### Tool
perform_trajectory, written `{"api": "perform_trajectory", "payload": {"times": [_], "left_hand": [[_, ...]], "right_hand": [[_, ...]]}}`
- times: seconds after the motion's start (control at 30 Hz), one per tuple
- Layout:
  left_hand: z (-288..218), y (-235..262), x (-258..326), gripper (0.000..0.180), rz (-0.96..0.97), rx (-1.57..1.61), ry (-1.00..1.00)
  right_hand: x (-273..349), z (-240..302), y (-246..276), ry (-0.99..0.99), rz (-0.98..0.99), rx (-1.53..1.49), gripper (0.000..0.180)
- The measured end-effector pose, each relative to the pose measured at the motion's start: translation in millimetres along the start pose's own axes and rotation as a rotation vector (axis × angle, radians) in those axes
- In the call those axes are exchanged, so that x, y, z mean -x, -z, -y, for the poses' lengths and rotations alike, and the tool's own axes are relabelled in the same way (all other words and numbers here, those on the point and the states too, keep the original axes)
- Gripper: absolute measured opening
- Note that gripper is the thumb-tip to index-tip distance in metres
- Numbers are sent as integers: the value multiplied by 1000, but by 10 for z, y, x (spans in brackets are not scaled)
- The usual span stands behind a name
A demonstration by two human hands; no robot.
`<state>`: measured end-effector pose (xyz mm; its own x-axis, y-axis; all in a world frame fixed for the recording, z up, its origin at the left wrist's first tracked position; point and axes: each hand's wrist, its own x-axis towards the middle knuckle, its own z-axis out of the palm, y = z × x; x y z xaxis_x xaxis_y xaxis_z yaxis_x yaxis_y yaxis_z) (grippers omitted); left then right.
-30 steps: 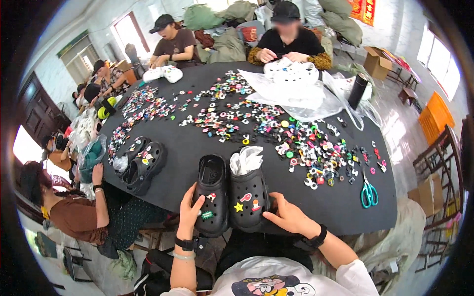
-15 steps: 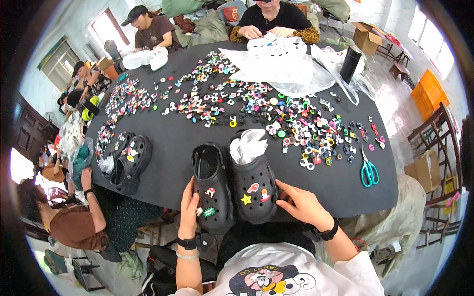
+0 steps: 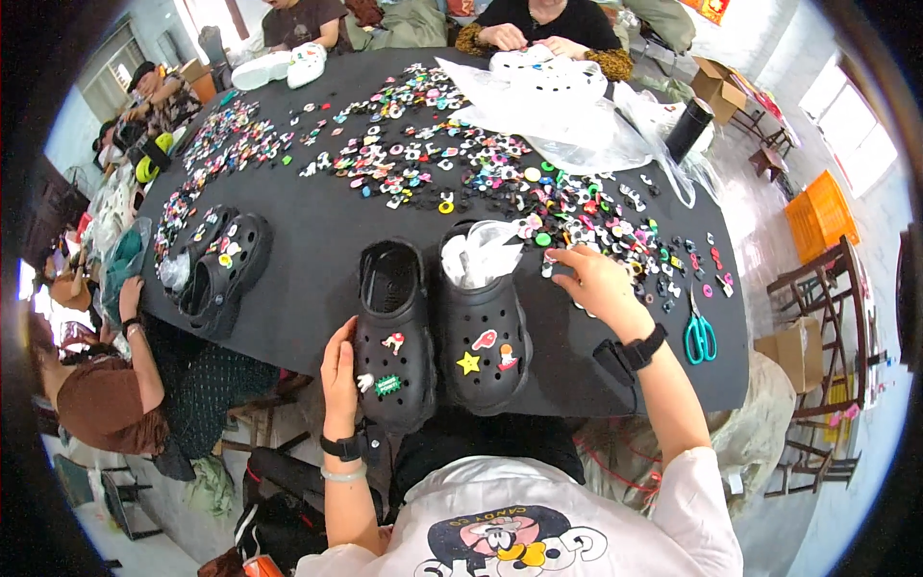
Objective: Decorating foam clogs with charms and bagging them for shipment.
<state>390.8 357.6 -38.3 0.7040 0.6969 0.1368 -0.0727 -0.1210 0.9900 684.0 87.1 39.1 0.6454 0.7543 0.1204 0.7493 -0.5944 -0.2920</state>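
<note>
Two black clogs (image 3: 392, 337) stand side by side at the table's near edge, toes toward me. The left clog carries a red-and-white charm, a green charm and a white one. On the right clog (image 3: 484, 332) are a pink-red charm, a yellow star and an orange-white charm; crumpled white wrapping (image 3: 478, 255) fills its opening. My left hand (image 3: 338, 370) rests along the left clog's outer side, fingers stretched out. To the right of the clogs, my right hand (image 3: 604, 293) reaches over the edge of the loose charms (image 3: 615, 226), thumb and forefinger apart, fingertips beside a small white-and-red charm.
Teal-handled scissors (image 3: 700, 337) lie right of my right hand. Another black clog pair (image 3: 226, 269) sits at left. Clear plastic bags (image 3: 538, 120), white clogs (image 3: 548, 77) and a black bottle (image 3: 688, 130) stand at the far side. Several people sit around the table (image 3: 317, 308).
My right hand has left the right clog's side and moved up to the loose charms. My left hand stays beside the left clog. The whole view has shifted slightly.
</note>
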Motion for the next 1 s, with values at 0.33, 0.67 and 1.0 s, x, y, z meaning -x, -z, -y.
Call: {"api": "perform_trajectory", "payload": {"times": [0.33, 0.67, 1.0], "left_hand": [[-92, -42, 12, 40, 7, -94, -35], [-92, -36, 17, 38, -40, -109, -6], [51, -14, -4, 36, -56, -67, -17]], "right_hand": [[64, -132, -459, -70, -160, -355, 30], [681, -162, -402, -462, -155, -1929, 33], [888, 123, -379, -386, -126, -2058, 36]]}}
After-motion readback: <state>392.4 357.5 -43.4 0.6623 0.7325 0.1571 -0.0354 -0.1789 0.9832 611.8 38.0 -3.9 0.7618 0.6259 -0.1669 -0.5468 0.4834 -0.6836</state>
